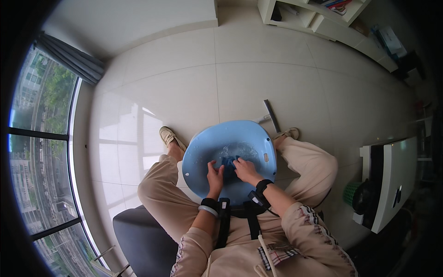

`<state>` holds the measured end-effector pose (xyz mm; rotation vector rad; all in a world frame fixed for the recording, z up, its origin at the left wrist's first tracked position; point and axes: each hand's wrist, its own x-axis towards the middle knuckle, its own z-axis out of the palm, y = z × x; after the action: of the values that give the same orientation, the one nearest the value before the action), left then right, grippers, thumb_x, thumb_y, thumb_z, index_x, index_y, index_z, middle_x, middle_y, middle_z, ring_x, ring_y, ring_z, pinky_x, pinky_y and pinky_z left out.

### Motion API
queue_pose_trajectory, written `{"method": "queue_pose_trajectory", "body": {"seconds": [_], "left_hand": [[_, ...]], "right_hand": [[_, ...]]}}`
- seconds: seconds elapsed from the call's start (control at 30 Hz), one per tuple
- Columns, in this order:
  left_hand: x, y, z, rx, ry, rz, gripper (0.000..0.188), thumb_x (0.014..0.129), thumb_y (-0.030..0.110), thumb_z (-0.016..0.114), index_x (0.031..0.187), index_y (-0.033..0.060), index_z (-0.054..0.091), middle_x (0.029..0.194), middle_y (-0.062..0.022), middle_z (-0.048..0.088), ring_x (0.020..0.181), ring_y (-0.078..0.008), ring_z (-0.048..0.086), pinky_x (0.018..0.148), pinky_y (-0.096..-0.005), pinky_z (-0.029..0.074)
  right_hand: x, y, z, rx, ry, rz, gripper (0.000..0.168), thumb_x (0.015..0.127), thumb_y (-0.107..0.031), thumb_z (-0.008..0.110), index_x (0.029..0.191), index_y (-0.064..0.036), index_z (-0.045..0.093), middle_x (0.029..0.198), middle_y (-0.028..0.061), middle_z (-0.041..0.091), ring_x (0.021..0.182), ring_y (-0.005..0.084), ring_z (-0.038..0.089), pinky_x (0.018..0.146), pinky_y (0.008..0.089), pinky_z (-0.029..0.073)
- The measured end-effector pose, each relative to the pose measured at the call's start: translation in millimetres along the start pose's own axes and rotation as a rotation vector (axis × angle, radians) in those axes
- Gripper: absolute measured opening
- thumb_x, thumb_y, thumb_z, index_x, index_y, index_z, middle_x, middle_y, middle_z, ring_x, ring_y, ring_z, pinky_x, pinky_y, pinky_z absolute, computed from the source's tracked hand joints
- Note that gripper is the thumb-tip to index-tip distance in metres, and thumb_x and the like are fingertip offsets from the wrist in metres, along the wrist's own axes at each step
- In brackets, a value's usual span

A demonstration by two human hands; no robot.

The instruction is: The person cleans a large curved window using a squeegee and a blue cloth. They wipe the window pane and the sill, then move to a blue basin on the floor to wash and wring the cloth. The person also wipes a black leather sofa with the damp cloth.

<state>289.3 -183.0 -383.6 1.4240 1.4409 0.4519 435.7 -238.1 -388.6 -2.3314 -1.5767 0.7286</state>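
A light blue plastic basin (200,149) sits between my legs, with water and some suds inside. A dark blue cloth (228,161) is bunched up over the water near the basin's middle. My right hand (245,169) pinches the cloth from its right side with curled fingers. On the cloth's left, my left hand (216,173) is held with thumb and fingers apart; whether it touches the cloth cannot be told. Both wrists wear black straps with small devices.
A squeegee (271,116) lies on the tiled floor beyond the basin, near my right shoe (290,133). At the right stand a white cabinet (396,183) and a green basket (350,194). A dark seat (142,232) is under me; a window (45,166) is at left.
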Motion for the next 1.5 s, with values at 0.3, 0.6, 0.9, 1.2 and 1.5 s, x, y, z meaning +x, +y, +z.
{"method": "queue_pose_trajectory", "body": {"seconds": [0.3, 0.6, 0.9, 1.2, 1.5], "left_hand": [[8.8, -55.6, 9.6, 0.142, -0.022, 0.008, 0.028, 0.080, 0.029, 0.060, 0.084, 0.0017, 0.058, 0.075, -0.0192, 0.060, 0.073, -0.0353, 0.059, 0.068, -0.0403, 0.046], [25.7, -63.4, 18.2, -1.170, -0.445, -0.582, 0.032, 0.092, 0.038, 0.039, 0.088, 0.0079, 0.049, 0.088, -0.0071, 0.052, 0.084, -0.0198, 0.053, 0.072, -0.0320, 0.045], [-16.8, 26.3, 11.7, -0.873, -0.290, -0.488, 0.036, 0.093, 0.035, 0.040, 0.102, 0.0027, 0.054, 0.087, -0.0042, 0.058, 0.075, -0.0132, 0.055, 0.066, -0.0267, 0.045], [1.7, -24.7, 11.2, -0.152, -0.034, 0.075, 0.036, 0.089, 0.033, 0.051, 0.075, 0.0006, 0.050, 0.064, -0.0090, 0.051, 0.062, -0.0167, 0.046, 0.059, -0.0332, 0.040], [-3.2, -51.0, 13.8, 0.124, -0.127, 0.101, 0.026, 0.072, 0.017, 0.068, 0.090, 0.0041, 0.054, 0.074, -0.0136, 0.060, 0.066, -0.0273, 0.059, 0.065, -0.0373, 0.047]], "right_hand": [[3.8, 5.4, -1.7, 0.207, -0.091, -0.009, 0.026, 0.069, -0.027, 0.067, 0.083, -0.005, 0.060, 0.085, 0.0157, 0.062, 0.082, 0.0334, 0.059, 0.068, 0.0415, 0.046], [-12.0, -59.7, -16.4, 0.566, 0.190, -0.070, 0.032, 0.079, -0.028, 0.060, 0.067, 0.000, 0.052, 0.069, 0.0177, 0.054, 0.067, 0.0351, 0.055, 0.056, 0.0394, 0.041], [6.2, -47.9, -6.6, 0.283, 0.389, -0.062, 0.032, 0.082, -0.025, 0.055, 0.059, -0.003, 0.057, 0.061, 0.0150, 0.056, 0.058, 0.0341, 0.056, 0.052, 0.0416, 0.043], [-18.7, -6.7, 4.8, 0.191, 0.319, 0.180, 0.039, 0.082, -0.041, 0.056, 0.066, -0.005, 0.055, 0.066, 0.0136, 0.059, 0.066, 0.0349, 0.057, 0.056, 0.0459, 0.043], [-33.5, 12.4, 26.5, 0.387, 0.177, 0.147, 0.023, 0.081, -0.031, 0.057, 0.082, -0.008, 0.054, 0.074, 0.0124, 0.062, 0.073, 0.0334, 0.059, 0.061, 0.0451, 0.044]]}}
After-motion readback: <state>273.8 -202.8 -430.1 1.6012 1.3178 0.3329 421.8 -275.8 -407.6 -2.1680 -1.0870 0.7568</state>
